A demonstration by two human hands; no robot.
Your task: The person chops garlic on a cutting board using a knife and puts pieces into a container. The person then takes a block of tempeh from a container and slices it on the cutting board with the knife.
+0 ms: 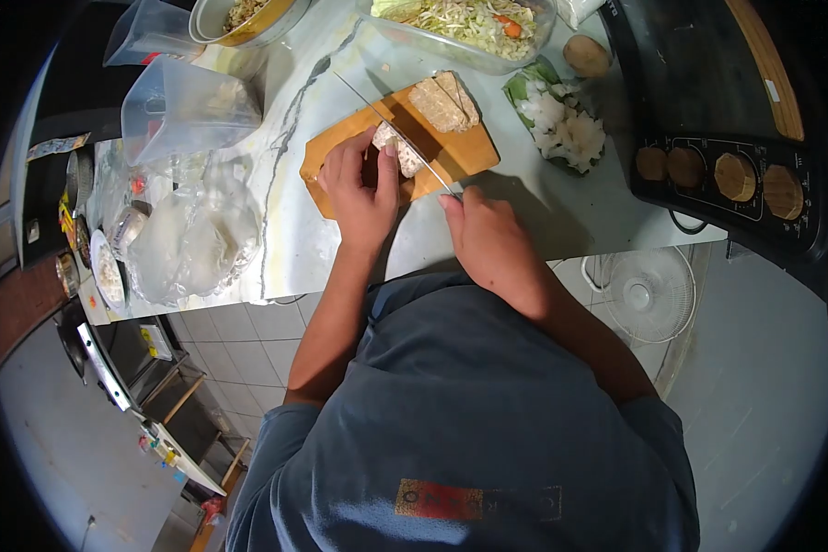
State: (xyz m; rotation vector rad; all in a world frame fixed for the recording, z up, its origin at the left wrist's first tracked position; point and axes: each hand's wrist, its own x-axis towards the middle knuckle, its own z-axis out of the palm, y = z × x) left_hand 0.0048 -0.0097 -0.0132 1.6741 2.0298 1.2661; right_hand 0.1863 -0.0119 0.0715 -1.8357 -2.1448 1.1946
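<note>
My right hand is wrapped round the handle of a kitchen knife. Its long thin blade slants up and left across the wooden cutting board. Beside the blade, my left hand has its fingers curled on a pale, speckled block that looks like tempeh, steadying it on the board. The blade lies along or against this block; how deep it sits I cannot tell. More tempeh-like slabs rest at the board's far right end.
A plastic container of shredded vegetables stands behind the board. To the right are pale mushroom-like pieces on leaves, a brown round item and a stove. Left are a clear jug and plastic bags.
</note>
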